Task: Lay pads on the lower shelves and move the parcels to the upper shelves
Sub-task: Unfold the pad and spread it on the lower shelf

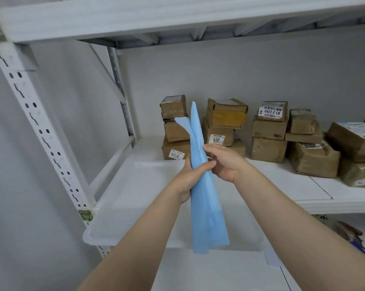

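A folded light-blue pad (206, 206) stands nearly upright in front of me, its top corners splaying apart near the parcels. My left hand (188, 179) wraps around its middle from the left. My right hand (225, 162) pinches its right edge at the same height. Several brown cardboard parcels (225, 114) with white labels are stacked at the back of the white shelf (282, 181), from the middle to the right edge. A white pad or tray (139, 206) lies on the shelf's left part, overhanging the front edge.
A white slotted upright post (41, 131) runs down the left. The upper shelf's beam (177, 15) spans the top. Below the shelf at right, a colourful object (353, 236) lies on a lower level. A grey wall is behind.
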